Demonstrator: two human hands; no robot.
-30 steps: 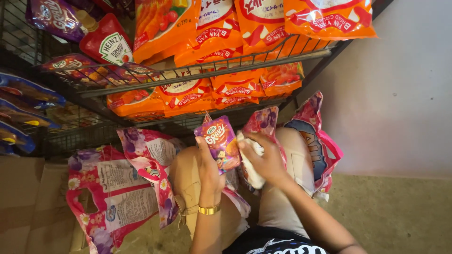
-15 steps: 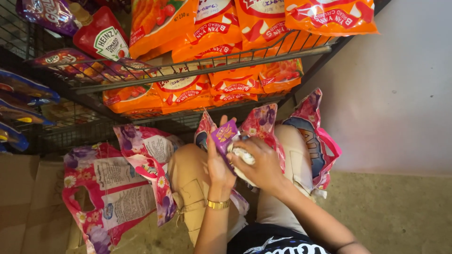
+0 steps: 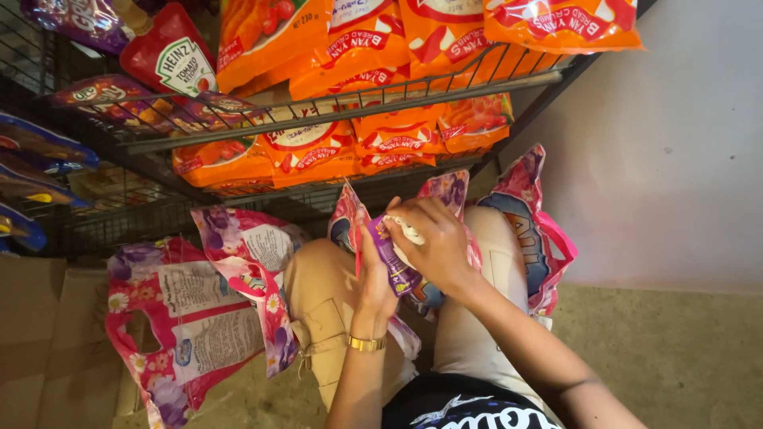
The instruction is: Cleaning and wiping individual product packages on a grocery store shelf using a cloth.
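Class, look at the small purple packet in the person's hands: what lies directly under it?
Under the purple packet lie pink flowered bags on the person's lap. The right hand covers the rest.

Both forearms reach forward over the bent knees. The left hand [image 3: 373,278], a gold bracelet at its wrist, is closed in a grip. The right hand [image 3: 433,242] curls its fingers just beside it.

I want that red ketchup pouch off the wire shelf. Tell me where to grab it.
Grip the ketchup pouch by its broad rounded lower end, coming from the open shelf front. That end overhangs the wire shelf rail; its top is tucked behind purple packets.
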